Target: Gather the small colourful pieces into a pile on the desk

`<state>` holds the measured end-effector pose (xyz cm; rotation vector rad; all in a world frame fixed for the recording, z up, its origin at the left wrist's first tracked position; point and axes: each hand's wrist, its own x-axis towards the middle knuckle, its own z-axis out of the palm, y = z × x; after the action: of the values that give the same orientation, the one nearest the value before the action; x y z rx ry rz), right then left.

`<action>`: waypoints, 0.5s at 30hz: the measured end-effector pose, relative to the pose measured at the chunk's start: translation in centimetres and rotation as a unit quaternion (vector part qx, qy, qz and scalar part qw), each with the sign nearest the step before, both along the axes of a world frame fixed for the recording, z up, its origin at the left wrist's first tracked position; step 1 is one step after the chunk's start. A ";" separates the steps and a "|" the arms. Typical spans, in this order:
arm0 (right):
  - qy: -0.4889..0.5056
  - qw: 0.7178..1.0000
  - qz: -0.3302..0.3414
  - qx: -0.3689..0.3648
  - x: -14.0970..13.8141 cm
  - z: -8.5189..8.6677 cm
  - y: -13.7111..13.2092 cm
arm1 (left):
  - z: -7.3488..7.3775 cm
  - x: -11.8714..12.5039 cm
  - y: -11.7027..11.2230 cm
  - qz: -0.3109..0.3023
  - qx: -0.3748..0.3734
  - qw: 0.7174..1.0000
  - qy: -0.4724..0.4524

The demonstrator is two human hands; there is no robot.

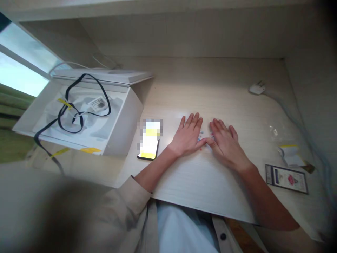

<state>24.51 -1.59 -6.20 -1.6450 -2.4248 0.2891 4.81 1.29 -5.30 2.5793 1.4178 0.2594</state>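
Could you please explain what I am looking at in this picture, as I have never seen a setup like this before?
There is no machine here: a person works with two bare hands, seen by a camera worn on the head that looks forward and down. The left hand and right hand lie palms down on a pale desk, thumbs close together. Tiny coloured pieces show between them; neither hand visibly grips anything, though whatever is under the palms is hidden. To the left are a lit smartphone and an open white box with a black cord looped in it. To the right lie a white power plug and a printed card.
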 end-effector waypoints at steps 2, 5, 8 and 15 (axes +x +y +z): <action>-0.003 1.000 0.012 0.000 -0.1 0.1 -0.1 | -0.3 0.1 -0.1 -0.003 0.005 1.000 -0.002; -0.006 1.000 0.023 -0.001 -0.3 0.3 -0.1 | -0.5 0.3 -0.1 -0.014 0.009 1.000 -0.010; -0.010 1.000 0.027 0.000 -0.4 0.3 -0.2 | -0.6 0.3 -0.1 -0.024 0.011 0.999 -0.022; -0.005 0.999 0.038 -0.003 -0.6 0.3 -0.5 | -0.7 0.1 -0.3 -0.027 0.005 0.999 -0.025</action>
<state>23.89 -2.06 -5.89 -1.5633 -2.4996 0.3007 4.96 1.02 -5.99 2.5958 1.3304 0.3226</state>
